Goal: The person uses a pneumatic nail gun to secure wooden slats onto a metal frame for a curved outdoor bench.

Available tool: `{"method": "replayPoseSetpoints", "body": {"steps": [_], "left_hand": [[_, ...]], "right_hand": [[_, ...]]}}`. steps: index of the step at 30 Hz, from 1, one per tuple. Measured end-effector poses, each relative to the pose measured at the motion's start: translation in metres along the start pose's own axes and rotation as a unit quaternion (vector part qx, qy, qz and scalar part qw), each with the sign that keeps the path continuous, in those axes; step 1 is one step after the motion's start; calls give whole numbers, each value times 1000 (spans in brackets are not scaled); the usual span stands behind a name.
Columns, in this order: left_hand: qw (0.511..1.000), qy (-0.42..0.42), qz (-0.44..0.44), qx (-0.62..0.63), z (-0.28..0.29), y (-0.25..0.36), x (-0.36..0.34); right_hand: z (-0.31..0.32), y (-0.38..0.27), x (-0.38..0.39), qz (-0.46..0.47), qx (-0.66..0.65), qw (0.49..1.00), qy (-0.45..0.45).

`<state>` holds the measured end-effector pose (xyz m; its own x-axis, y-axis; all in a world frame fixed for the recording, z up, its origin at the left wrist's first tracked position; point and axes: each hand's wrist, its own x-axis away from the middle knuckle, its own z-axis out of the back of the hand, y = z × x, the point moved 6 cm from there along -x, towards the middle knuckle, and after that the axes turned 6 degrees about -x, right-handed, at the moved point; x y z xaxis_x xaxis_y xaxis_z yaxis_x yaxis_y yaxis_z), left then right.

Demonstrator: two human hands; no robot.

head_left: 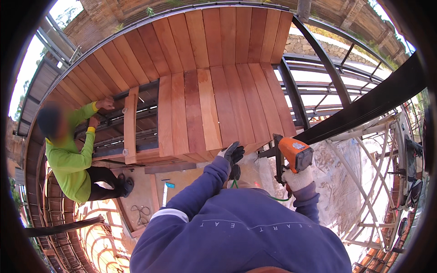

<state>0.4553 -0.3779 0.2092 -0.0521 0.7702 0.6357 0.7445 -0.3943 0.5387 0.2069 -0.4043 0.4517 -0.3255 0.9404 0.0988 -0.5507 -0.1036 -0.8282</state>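
My right hand point(299, 178), in a whitish glove, is wrapped round the handle of an orange and black nail gun point(293, 152). The nail gun's nose is close to the front right corner of the reddish wooden planks point(236, 107). A green air hose point(280, 199) runs below that hand. My left hand point(232, 153), in a dark-palmed glove, lies at the planks' front edge with its fingers stretched out and nothing visible in them. Whether it presses on the wood I cannot tell. The planks lie side by side over a dark metal frame, and more planks rise behind them.
A co-worker in a green shirt point(68, 157) stands at the left, hands near an uncovered stretch of frame. One loose plank point(130, 127) lies across it. Dark metal beams point(364, 111) and scaffold poles point(380, 182) are at the right. A try square point(165, 192) lies below the planks.
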Motion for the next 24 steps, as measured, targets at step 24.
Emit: {"method": "replayPoseSetpoints", "body": {"steps": [24], "left_hand": [[986, 156, -59, 11, -19, -10, -17]], "right_hand": [[29, 52, 33, 1, -12, 998, -60]]}}
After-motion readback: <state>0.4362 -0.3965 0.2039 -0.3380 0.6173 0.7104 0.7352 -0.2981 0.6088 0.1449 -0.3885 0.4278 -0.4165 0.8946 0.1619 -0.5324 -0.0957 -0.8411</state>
